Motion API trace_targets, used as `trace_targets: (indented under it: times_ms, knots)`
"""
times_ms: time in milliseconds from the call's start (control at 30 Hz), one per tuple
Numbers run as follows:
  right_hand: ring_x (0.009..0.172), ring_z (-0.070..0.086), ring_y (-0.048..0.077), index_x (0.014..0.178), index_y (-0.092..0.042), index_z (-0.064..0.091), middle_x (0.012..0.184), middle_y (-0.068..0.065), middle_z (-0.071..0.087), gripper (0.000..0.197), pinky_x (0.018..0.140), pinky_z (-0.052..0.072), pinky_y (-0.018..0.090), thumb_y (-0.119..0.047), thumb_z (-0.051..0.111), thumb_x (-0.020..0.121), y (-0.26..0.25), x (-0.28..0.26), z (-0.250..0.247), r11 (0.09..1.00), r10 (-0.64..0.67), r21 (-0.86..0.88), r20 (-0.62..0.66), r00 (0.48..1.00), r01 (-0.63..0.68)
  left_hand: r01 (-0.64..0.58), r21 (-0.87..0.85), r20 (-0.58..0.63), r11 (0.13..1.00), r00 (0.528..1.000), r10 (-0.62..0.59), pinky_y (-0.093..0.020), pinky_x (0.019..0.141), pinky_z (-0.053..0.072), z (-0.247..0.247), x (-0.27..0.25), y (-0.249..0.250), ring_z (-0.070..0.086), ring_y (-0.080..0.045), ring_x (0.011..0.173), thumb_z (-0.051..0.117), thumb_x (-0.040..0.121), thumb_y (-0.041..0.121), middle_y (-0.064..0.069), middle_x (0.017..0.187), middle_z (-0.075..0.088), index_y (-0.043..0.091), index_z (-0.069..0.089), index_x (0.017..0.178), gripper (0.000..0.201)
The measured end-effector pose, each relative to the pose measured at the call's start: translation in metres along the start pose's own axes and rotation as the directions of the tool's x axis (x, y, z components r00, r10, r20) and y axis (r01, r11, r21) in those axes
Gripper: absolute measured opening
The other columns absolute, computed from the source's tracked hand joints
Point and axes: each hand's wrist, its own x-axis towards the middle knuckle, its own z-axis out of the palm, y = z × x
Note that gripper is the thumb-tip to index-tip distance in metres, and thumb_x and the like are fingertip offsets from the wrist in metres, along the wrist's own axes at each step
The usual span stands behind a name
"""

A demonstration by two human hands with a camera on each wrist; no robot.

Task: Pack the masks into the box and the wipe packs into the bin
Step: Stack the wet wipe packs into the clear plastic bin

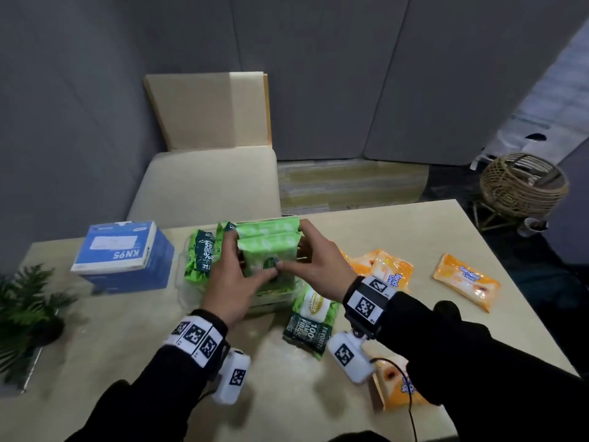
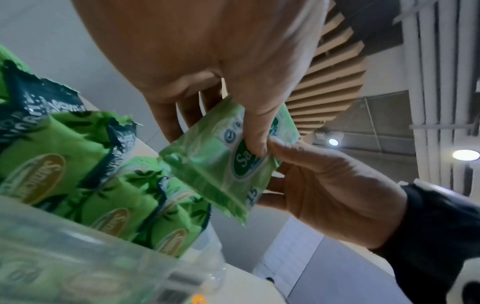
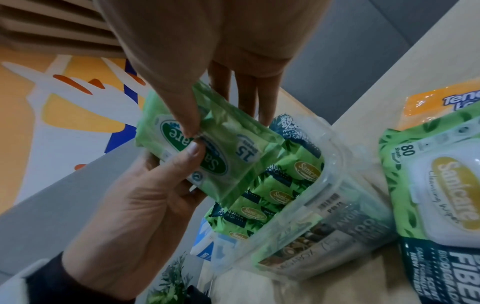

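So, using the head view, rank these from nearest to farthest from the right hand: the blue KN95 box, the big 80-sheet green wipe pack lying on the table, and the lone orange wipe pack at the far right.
1. big green wipe pack, just below the right hand, toward the person.
2. lone orange wipe pack, off to the right.
3. KN95 box, at the left, beyond the left hand.
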Motion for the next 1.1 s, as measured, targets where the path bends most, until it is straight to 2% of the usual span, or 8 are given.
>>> trace_targets:
  times_ms: [100, 267, 367, 433, 567, 733, 933, 1100]
  knots:
    - [0.088, 0.07, 0.02, 0.121, -0.035, 0.053, 0.097, -0.001, 0.072, 0.053, 0.081, 0.06, 0.043, -0.033, 0.084, 0.078, 0.007, 0.017, 0.018, 0.998, 0.038, -0.042, 0.004, 0.999, -0.038, -0.029, 0.072, -0.055, 0.997, 0.998, 0.033, -0.035, 0.088, 0.057, -0.001, 0.011, -0.02, 0.07, -0.014, 0.103, 0.089, 0.078, 0.023, 0.005, 0.117, 0.07, 0.027, 0.039, 0.131, 0.073]
    - [0.084, 0.067, 0.029, 0.126, -0.02, 0.047, 0.094, 0.008, 0.07, 0.06, 0.075, 0.057, 0.051, -0.028, 0.083, 0.079, 0.036, 0.007, 0.034, 0.964, 0.108, -0.248, 0.047, 0.993, -0.093, 0.058, 0.207, 0.047, 0.977, 0.996, -0.069, -0.039, 0.104, 0.05, 0.019, 0.005, -0.058, 0.059, -0.025, 0.127, 0.088, 0.079, 0.029, -0.006, 0.14, 0.06, 0.016, 0.029, 0.151, 0.094]
    - [0.086, 0.067, 0.028, 0.124, -0.025, 0.047, 0.096, 0.008, 0.07, 0.052, 0.077, 0.057, 0.052, -0.029, 0.079, 0.084, 0.046, -0.003, 0.035, 0.953, 0.143, -0.274, 0.036, 0.989, -0.128, 0.095, 0.332, 0.112, 0.939, 0.984, -0.139, -0.04, 0.116, 0.039, 0.03, 0.007, -0.066, 0.044, -0.028, 0.143, 0.081, 0.085, 0.039, -0.01, 0.162, 0.037, 0.008, 0.012, 0.161, 0.107]
    - [0.09, 0.066, 0.026, 0.119, -0.026, 0.048, 0.101, 0.005, 0.07, 0.048, 0.079, 0.056, 0.048, -0.027, 0.08, 0.083, 0.047, -0.006, 0.034, 0.945, 0.137, -0.3, 0.004, 0.991, -0.13, 0.073, 0.421, 0.143, 0.904, 0.979, -0.145, -0.043, 0.114, 0.043, 0.034, 0.008, -0.069, 0.045, -0.029, 0.143, 0.076, 0.087, 0.047, -0.01, 0.165, 0.032, 0.009, 0.009, 0.161, 0.107]
    - [0.099, 0.063, 0.015, 0.132, -0.023, 0.053, 0.115, -0.003, 0.067, 0.06, 0.081, 0.052, 0.029, -0.018, 0.084, 0.08, 0.046, -0.005, 0.028, 0.959, 0.109, -0.256, -0.061, 0.992, -0.122, 0.021, 0.483, 0.19, 0.876, 0.973, -0.128, -0.042, 0.094, 0.054, 0.033, 0.01, -0.07, 0.062, -0.031, 0.122, 0.07, 0.093, 0.045, -0.01, 0.151, 0.05, 0.012, 0.02, 0.154, 0.086]
    - [0.094, 0.069, 0.016, 0.129, -0.025, 0.054, 0.11, -0.002, 0.069, 0.054, 0.081, 0.059, 0.04, -0.027, 0.083, 0.083, 0.048, -0.003, 0.02, 0.952, 0.131, -0.274, -0.031, 0.991, -0.134, 0.029, 0.411, 0.242, 0.911, 0.96, -0.14, -0.039, 0.098, 0.051, 0.023, 0.01, -0.066, 0.062, -0.032, 0.121, 0.06, 0.099, 0.047, -0.012, 0.141, 0.059, 0.015, 0.02, 0.154, 0.076]
    - [0.092, 0.069, 0.016, 0.131, -0.02, 0.055, 0.113, 0.001, 0.066, 0.052, 0.08, 0.058, 0.037, -0.027, 0.082, 0.087, 0.047, 0.004, 0.015, 0.956, 0.14, -0.257, -0.03, 0.99, -0.143, 0.044, 0.486, 0.255, 0.873, 0.948, -0.19, -0.034, 0.09, 0.047, 0.025, 0.01, -0.047, 0.063, -0.032, 0.118, 0.044, 0.106, 0.048, -0.016, 0.138, 0.06, 0.006, 0.017, 0.157, 0.072]
    - [0.094, 0.067, 0.021, 0.118, -0.012, 0.054, 0.107, 0.006, 0.067, 0.045, 0.074, 0.051, 0.033, -0.033, 0.081, 0.088, 0.049, 0.006, 0.015, 0.931, 0.154, -0.335, 0.001, 0.988, -0.144, 0.066, 0.559, 0.274, 0.826, 0.926, -0.259, -0.038, 0.089, 0.049, 0.032, 0.012, -0.048, 0.064, -0.031, 0.114, 0.041, 0.107, 0.049, -0.015, 0.129, 0.064, 0.003, 0.008, 0.162, 0.079]
